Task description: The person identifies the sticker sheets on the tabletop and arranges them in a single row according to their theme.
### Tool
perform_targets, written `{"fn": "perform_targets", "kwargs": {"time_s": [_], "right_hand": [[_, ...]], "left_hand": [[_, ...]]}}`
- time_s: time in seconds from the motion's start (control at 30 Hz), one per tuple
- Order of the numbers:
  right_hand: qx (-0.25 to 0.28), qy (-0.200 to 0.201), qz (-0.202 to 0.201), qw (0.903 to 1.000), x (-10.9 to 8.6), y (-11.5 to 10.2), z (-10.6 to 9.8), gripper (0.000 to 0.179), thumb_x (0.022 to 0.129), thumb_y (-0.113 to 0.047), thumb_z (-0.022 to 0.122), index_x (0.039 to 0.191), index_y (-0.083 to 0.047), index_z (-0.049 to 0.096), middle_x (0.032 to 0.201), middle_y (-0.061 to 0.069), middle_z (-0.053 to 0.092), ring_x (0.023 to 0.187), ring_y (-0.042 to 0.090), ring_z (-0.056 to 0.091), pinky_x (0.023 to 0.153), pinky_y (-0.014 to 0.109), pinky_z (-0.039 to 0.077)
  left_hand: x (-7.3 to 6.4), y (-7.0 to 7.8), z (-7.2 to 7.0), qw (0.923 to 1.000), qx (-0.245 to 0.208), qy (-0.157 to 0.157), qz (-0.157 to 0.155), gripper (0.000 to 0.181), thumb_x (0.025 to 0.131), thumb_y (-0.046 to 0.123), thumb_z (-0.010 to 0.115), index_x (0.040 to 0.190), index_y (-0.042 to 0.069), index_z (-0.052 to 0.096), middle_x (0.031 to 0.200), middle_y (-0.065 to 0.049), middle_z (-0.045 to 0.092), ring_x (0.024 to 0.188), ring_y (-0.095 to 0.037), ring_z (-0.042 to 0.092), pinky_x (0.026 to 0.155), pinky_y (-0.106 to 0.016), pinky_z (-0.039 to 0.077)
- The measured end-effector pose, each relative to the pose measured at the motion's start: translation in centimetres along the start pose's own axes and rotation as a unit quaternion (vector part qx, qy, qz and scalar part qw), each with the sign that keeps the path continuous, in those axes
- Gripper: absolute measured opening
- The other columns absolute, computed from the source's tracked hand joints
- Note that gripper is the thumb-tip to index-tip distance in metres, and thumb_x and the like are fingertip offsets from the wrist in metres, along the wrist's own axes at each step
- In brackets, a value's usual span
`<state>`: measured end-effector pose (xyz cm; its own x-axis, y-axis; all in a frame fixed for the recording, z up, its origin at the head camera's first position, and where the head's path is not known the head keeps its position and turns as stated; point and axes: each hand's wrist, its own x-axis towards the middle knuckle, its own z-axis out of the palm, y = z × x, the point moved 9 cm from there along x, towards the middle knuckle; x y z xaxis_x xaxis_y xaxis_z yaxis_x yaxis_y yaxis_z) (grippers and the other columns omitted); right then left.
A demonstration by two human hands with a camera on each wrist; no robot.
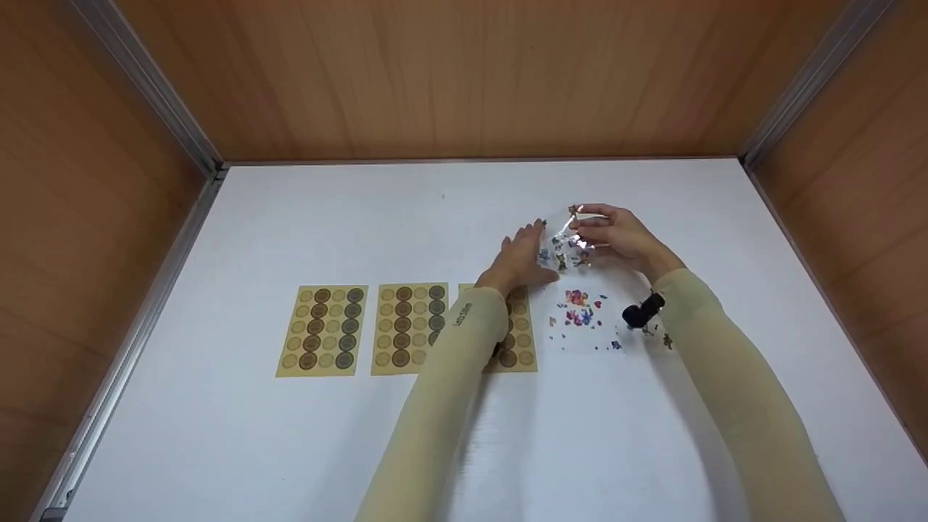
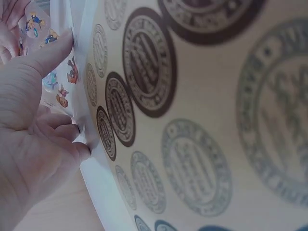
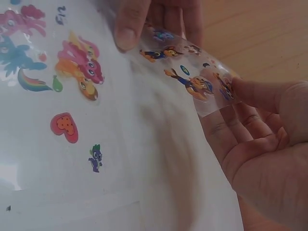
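My right hand (image 1: 620, 235) pinches one end of a clear sticker sheet (image 1: 562, 250) between thumb and fingers, lifting that end off the white table. Cartoon dogs are printed on this sheet (image 3: 185, 84), which bends and shines. At its other end, my left hand (image 1: 518, 261) rests low over the table, its thumb (image 2: 53, 50) straight and its fingertips against the surface. Nearer the body lies a second clear sheet (image 3: 72, 144) of colourful pony stickers and a red heart, flat on the table.
Three kraft-brown sheets of round labels lie in a row: a left one (image 1: 322, 330), a middle one (image 1: 409, 330) and a right one (image 1: 522, 333) partly under my left forearm. More small stickers (image 1: 667, 339) show beside my right wrist. Wooden panels (image 1: 464, 80) enclose the table.
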<state>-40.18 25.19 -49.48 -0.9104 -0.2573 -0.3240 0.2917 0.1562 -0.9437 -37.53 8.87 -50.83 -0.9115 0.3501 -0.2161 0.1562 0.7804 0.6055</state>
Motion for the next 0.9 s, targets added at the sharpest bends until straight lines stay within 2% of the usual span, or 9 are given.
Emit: {"fn": "perform_targets", "kwargs": {"time_s": [0.17,0.3,0.4,0.5,0.6,0.7,0.8,0.9], "right_hand": [[0.037,-0.009,-0.004,0.9993,-0.2,-0.2,0.4,0.054,0.098,-0.005,0.067,0.147,-0.006,0.045,0.119,0.006,0.071,0.1,0.021,0.071,0.08,0.032,0.062],[0.077,-0.018,-0.006,0.9968,-0.5,-0.4,0.4,0.053,0.097,-0.002,0.067,0.146,-0.005,0.046,0.117,0.009,0.072,0.099,0.024,0.072,0.081,0.036,0.062],[0.092,-0.011,-0.012,0.9956,-0.8,-0.6,-0.1,0.052,0.096,-0.004,0.069,0.145,-0.007,0.051,0.12,0.01,0.071,0.101,0.024,0.071,0.081,0.037,0.062],[0.115,-0.006,-0.021,0.9932,-1.6,-0.9,-1.0,0.052,0.096,-0.005,0.069,0.145,-0.009,0.053,0.124,0.012,0.069,0.104,0.027,0.07,0.081,0.039,0.062],[0.135,-0.006,-0.031,0.9903,-2.7,-1.4,-2.1,0.052,0.096,-0.005,0.069,0.146,-0.009,0.053,0.125,0.014,0.068,0.103,0.029,0.071,0.081,0.04,0.062],[0.149,-0.003,-0.041,0.9879,-3.9,-1.9,-3.2,0.052,0.096,-0.005,0.069,0.145,-0.009,0.052,0.125,0.013,0.068,0.101,0.027,0.072,0.081,0.04,0.062],[0.159,0.008,-0.056,0.9857,-5.3,-2.4,-4.6,0.051,0.096,-0.006,0.07,0.144,-0.008,0.053,0.123,0.012,0.07,0.099,0.026,0.072,0.083,0.041,0.062],[0.16,0.022,-0.072,0.9842,-6.8,-2.8,-6.1,0.05,0.095,-0.006,0.07,0.143,-0.006,0.055,0.121,0.013,0.07,0.098,0.025,0.072,0.085,0.041,0.061]], "left_hand": [[-0.4,-0.1,-0.3,0.9998,-0.011,0.012,-0.011,0.108,0.084,0.034,0.084,0.163,0.01,0.015,0.168,-0.013,0.016,0.155,-0.025,0.012,0.126,-0.039,0.006],[-0.6,0.0,-0.2,0.9996,-0.02,0.005,-0.022,0.113,0.083,0.036,0.085,0.164,0.012,0.01,0.168,-0.014,0.013,0.155,-0.027,0.009,0.126,-0.039,0.005],[-0.8,0.3,-0.2,0.9984,-0.05,-0.005,-0.028,0.118,0.082,0.037,0.086,0.165,0.014,0.005,0.169,-0.015,0.01,0.155,-0.028,0.005,0.126,-0.04,0.004],[-1.0,1.0,-0.3,0.9939,-0.107,-0.008,-0.026,0.12,0.082,0.035,0.087,0.165,0.015,0.002,0.169,-0.013,0.01,0.156,-0.027,0.004,0.126,-0.038,0.005],[-1.2,1.9,-0.6,0.9852,-0.171,-0.006,-0.018,0.119,0.083,0.034,0.086,0.165,0.018,0.001,0.168,-0.007,0.018,0.154,-0.023,0.015,0.125,-0.035,0.012],[-1.5,3.0,-1.0,0.9766,-0.215,0.003,0.003,0.111,0.088,0.033,0.082,0.165,0.019,0.003,0.163,-0.006,0.035,0.146,-0.021,0.038,0.121,-0.034,0.029],[-1.6,4.4,-1.5,0.9673,-0.25,0.023,0.037,0.098,0.094,0.025,0.075,0.165,0.015,0.008,0.146,-0.009,0.054,0.123,-0.02,0.061,0.105,-0.033,0.049],[-1.7,5.9,-1.7,0.9494,-0.305,0.04,0.066,0.089,0.097,0.014,0.071,0.164,0.013,0.013,0.123,-0.007,0.064,0.099,-0.017,0.069,0.087,-0.03,0.059]]}}
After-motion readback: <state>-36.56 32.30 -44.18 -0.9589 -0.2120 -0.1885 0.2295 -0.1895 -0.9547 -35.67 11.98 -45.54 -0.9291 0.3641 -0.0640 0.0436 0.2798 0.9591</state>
